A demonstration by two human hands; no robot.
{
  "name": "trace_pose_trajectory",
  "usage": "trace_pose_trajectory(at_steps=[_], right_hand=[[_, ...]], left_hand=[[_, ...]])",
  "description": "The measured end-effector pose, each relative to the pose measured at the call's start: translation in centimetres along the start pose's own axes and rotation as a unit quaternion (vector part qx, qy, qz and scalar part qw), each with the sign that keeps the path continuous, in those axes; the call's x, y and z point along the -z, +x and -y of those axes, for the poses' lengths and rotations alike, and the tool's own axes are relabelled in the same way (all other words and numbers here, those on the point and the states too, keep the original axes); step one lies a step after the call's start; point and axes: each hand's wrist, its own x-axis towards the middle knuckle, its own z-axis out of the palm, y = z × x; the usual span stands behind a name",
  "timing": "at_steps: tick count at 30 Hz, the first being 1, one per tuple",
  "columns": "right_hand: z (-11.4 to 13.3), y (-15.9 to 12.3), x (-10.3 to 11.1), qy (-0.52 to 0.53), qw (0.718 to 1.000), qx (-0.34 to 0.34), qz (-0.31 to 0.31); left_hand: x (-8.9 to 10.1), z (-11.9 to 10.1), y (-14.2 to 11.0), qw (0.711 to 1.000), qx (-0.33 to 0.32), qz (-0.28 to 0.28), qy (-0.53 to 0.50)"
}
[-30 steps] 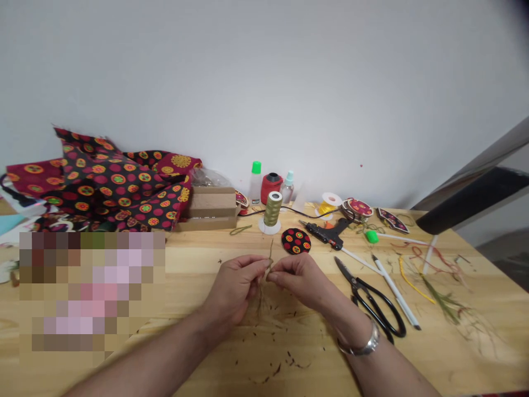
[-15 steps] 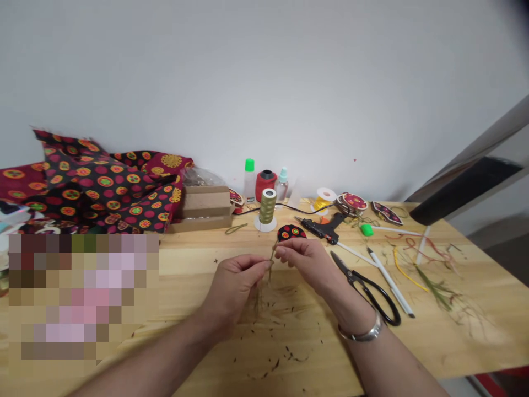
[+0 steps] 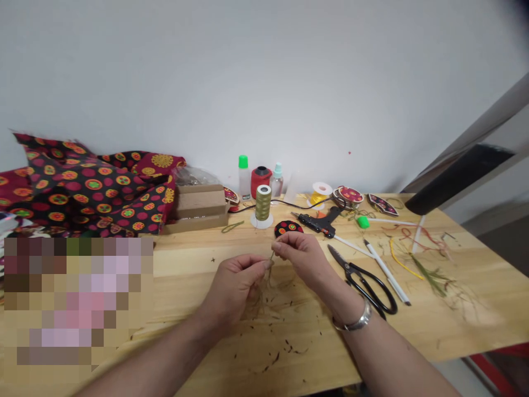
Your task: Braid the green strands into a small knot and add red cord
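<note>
the long wooden surface (image 3: 185, 259) carries many craft things. at the left lies a heap of dotted red and black fabric (image 3: 95, 184), and just beside it stands a stack of wood blocks (image 3: 200, 207). on the right side there are black scissors (image 3: 366, 284) and a white pen (image 3: 386, 270), and further back lies a glue gun (image 3: 318, 222). near the middle stands a spool of olive thread (image 3: 263, 203) on a white base. a round dotted disc (image 3: 288, 227) lies just behind the right hand (image 3: 303, 259), which wears a metal bracelet (image 3: 355, 320). this hand is narrow, pinching thin dry strands (image 3: 270, 270) between its fingers. the left hand (image 3: 233, 289) is closed too and holds the same strands, which hang down between both hands above the surface. small dark clippings (image 3: 273, 353) are scattered below them.
</note>
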Motion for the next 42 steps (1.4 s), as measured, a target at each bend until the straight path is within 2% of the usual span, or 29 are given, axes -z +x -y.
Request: trace_pose_trajectory(at_steps=[4, 8, 13, 20, 22, 25, 28, 30, 34, 38, 42], right_hand=[[0.2, -0.2, -0.2, 0.056, 0.996, -0.030, 0.060], [0.3, -0.3, -0.3, 0.114, 0.989, -0.076, 0.056], [0.2, -0.2, -0.2, 0.052, 0.994, -0.080, 0.052], [0.4, -0.3, -0.4, -0.031, 0.999, -0.027, 0.017], [0.3, 0.1, 0.4, -0.043, 0.999, -0.004, -0.011], [0.2, 1.0, 2.1, -0.015, 0.994, 0.033, -0.100], [0.5, 1.5, 3.2, 0.078, 0.986, 0.006, -0.147], [0.6, 1.4, 2.9, 0.113, 0.985, -0.037, -0.124], [0.1, 0.6, 0.8, 0.149, 0.983, -0.103, -0.027], [-0.5, -0.1, -0.6, 0.220, 0.968, -0.108, 0.044], [-0.4, -0.5, -1.0, 0.249, 0.959, -0.101, 0.096]], left_hand=[[0.0, -0.2, 0.0, 1.000, -0.008, -0.009, -0.007], [-0.1, -0.4, 0.0, 1.000, -0.021, -0.022, -0.007], [0.1, -0.2, 0.1, 0.999, -0.033, -0.011, 0.011], [0.2, 0.2, 0.0, 1.000, 0.001, 0.019, 0.016], [-0.1, 0.4, -0.3, 0.999, 0.018, 0.030, 0.025], [-0.6, 0.6, -0.8, 0.997, 0.040, 0.054, 0.034], [-0.6, 0.4, -0.8, 0.998, 0.038, 0.043, 0.014], [-0.4, 0.1, -0.5, 1.000, 0.023, 0.014, -0.003], [0.0, -0.4, 0.0, 1.000, -0.002, -0.013, -0.025], [0.1, -0.7, 0.0, 0.999, -0.018, -0.014, -0.035], [0.0, -0.8, 0.1, 0.999, -0.019, -0.022, -0.038]])
